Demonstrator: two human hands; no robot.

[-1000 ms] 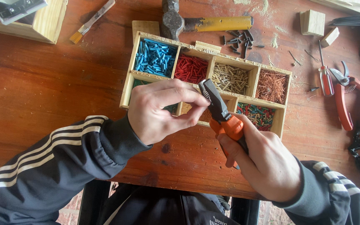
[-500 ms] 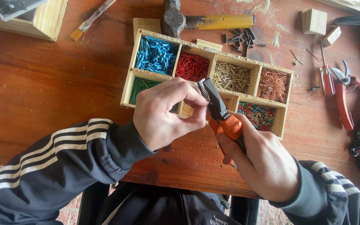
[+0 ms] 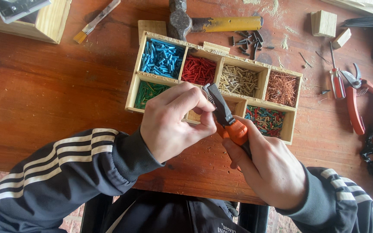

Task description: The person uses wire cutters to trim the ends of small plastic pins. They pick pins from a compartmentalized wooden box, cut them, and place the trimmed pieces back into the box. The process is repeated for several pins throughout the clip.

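Note:
My right hand (image 3: 266,166) grips the orange handles of a pair of pliers (image 3: 223,113), whose dark jaws point up and left over the wooden compartment box (image 3: 152,79). My left hand (image 3: 173,121) is curled beside the jaws, thumb and fingers pinched together at the pliers' tip; whatever small piece sits between them is hidden. The box holds blue (image 3: 160,57), red (image 3: 198,70), beige (image 3: 238,80), copper-coloured (image 3: 281,88), green (image 3: 148,92) and mixed-colour (image 3: 266,120) small pieces in separate compartments.
A hammer with a yellow handle (image 3: 221,23) lies behind the box beside several dark screws (image 3: 249,41). Red-handled cutters (image 3: 355,99) and a small screwdriver (image 3: 336,80) lie right. A brush (image 3: 93,23), a wooden crate (image 3: 44,21) and wood blocks (image 3: 324,22) sit along the back.
My left hand has shifted slightly right and closed tighter around the pliers' tip. The right hand and pliers have barely moved.

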